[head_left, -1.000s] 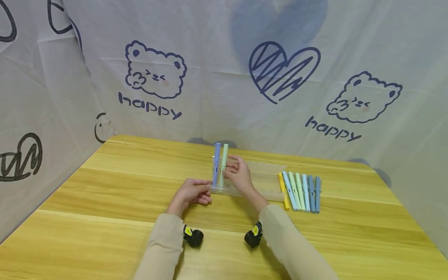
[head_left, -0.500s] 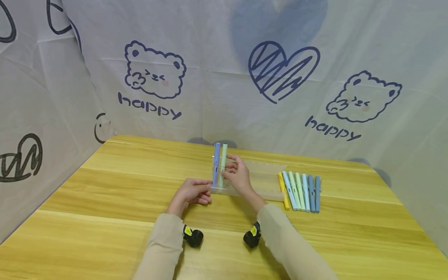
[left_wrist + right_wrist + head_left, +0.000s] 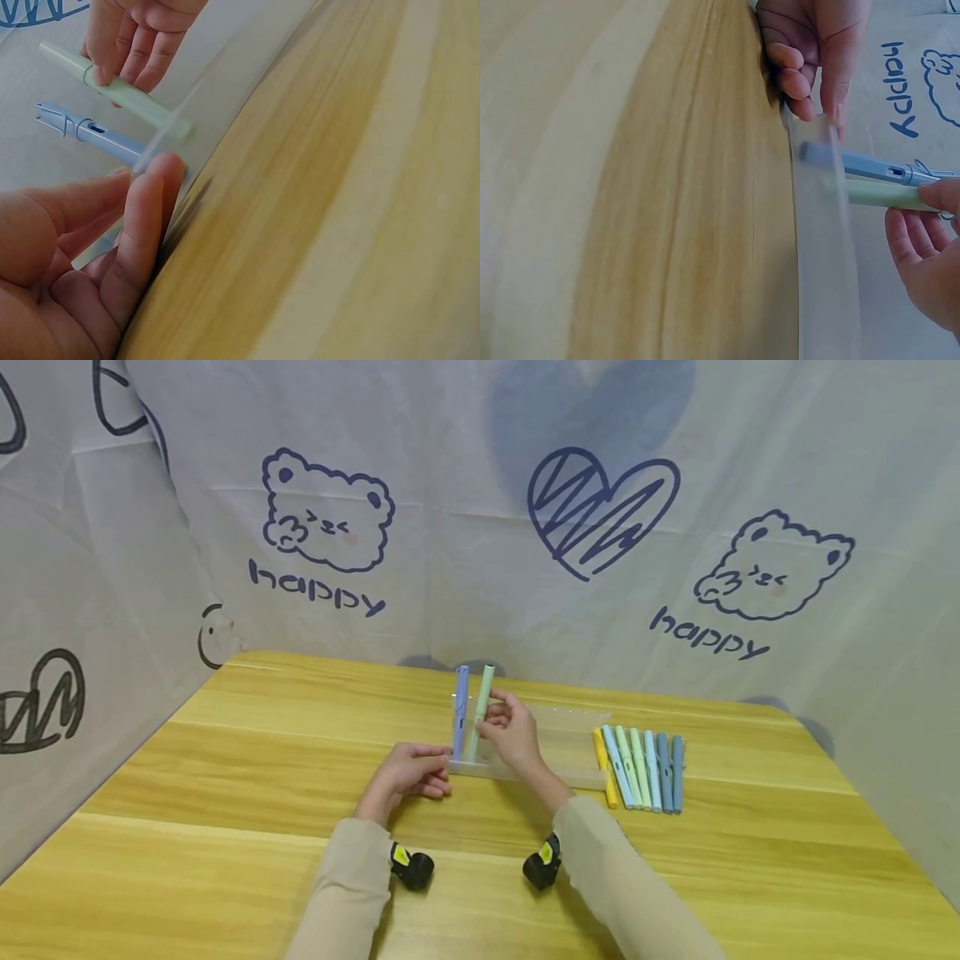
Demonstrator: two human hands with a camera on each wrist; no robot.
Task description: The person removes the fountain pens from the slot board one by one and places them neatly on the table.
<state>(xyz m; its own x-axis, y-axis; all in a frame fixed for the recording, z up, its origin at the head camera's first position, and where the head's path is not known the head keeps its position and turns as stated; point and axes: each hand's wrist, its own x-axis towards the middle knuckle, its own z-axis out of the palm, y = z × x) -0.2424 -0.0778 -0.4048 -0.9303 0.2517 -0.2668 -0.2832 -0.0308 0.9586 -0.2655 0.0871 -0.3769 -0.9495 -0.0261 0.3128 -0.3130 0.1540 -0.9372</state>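
Note:
My right hand point(image 3: 516, 742) pinches a pale green pen point(image 3: 486, 687) between thumb and fingers. The pen leans slightly right, its lower end inside a clear plastic pen holder point(image 3: 564, 743). Just left of it a periwinkle-blue pen point(image 3: 461, 693) stands upright in the holder, with its clip and small window showing in the left wrist view. At the holder's left end, my left hand point(image 3: 408, 772) pinches the corner between thumb and fingers. The right wrist view shows the holder's frosted front wall point(image 3: 826, 277) in front of both pens' lower ends.
Right of the holder, several capped pens lie side by side on the wooden table point(image 3: 247, 760): a yellow pen point(image 3: 606, 768), light blue and green ones, and darker blue pens point(image 3: 678, 774). Behind the table hangs a white cloth point(image 3: 465, 552) with bear and heart drawings.
The green pen's top shifts slightly left, then tips back to the right, widening the gap to the blue pen. My right hand moves with it; my left hand stays at the holder's corner.

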